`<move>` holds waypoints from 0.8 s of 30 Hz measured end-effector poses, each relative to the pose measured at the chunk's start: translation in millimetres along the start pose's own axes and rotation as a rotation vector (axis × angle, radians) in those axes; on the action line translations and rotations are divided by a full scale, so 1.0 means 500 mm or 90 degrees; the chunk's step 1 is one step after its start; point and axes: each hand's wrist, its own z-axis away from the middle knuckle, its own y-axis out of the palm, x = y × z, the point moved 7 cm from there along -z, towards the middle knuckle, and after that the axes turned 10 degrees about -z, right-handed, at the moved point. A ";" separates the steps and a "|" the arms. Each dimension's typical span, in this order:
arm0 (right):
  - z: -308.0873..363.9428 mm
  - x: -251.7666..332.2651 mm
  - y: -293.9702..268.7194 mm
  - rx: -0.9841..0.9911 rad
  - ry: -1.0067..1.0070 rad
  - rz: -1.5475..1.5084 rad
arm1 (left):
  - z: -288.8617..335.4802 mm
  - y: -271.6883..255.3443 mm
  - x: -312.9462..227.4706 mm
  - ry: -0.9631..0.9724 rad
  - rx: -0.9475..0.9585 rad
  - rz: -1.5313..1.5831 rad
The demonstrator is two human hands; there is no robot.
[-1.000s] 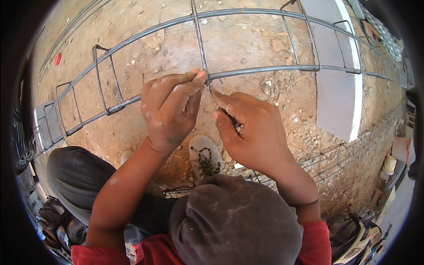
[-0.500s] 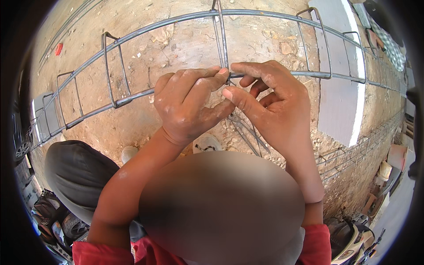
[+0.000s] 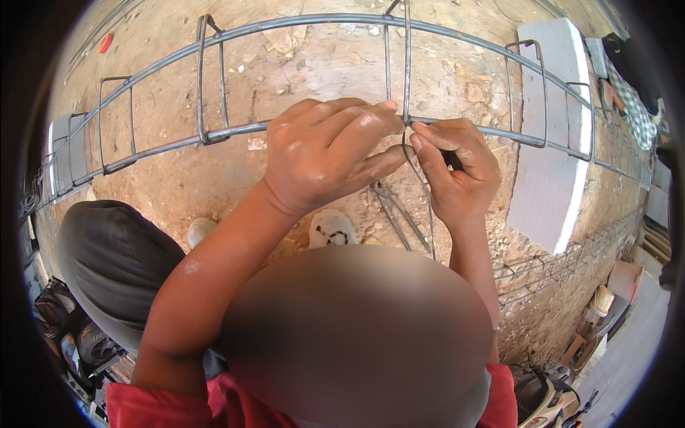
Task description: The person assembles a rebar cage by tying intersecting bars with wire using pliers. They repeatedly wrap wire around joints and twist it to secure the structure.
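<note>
A rebar cage of long steel bars (image 3: 300, 31) and bent square stirrups (image 3: 202, 78) stretches across in front of me. My left hand (image 3: 321, 150) is closed over the near bar beside a stirrup (image 3: 407, 64), its thumb below the bar against a thin dark tie wire (image 3: 427, 192). Just right of that joint, my right hand (image 3: 464, 167) pinches the wire between thumb and index finger. The wire's loose end hangs down from the joint. Under my hands, a pair of long-handled pincers (image 3: 396, 214) lies on the ground, partly covered by a blurred oval.
A grey board (image 3: 546, 171) with a white edge lies under the cage at right. More mesh (image 3: 556, 264) runs along the lower right, near buckets (image 3: 601, 301). My dark-trousered knee (image 3: 118, 264) is at left. A red object (image 3: 105, 43) lies far left.
Both hands and the joint now appear further right in view. My right hand's fingers have come together in a pinch, and the tie wire now shows hanging between the hands.
</note>
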 end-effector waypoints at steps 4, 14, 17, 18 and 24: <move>-0.003 0.001 0.000 0.023 -0.048 0.033 | -0.002 0.000 0.007 0.015 0.016 0.033; 0.022 -0.003 0.007 -0.023 -0.168 0.110 | -0.006 0.009 0.017 -0.068 0.031 0.037; 0.037 -0.004 0.014 -0.059 -0.195 0.154 | -0.009 0.012 0.017 -0.078 0.003 0.043; 0.041 -0.005 0.016 -0.072 -0.198 0.171 | -0.010 0.012 0.017 -0.078 -0.006 0.041; 0.075 -0.023 0.035 -0.145 -0.140 0.091 | -0.020 0.026 0.030 -0.191 0.047 0.128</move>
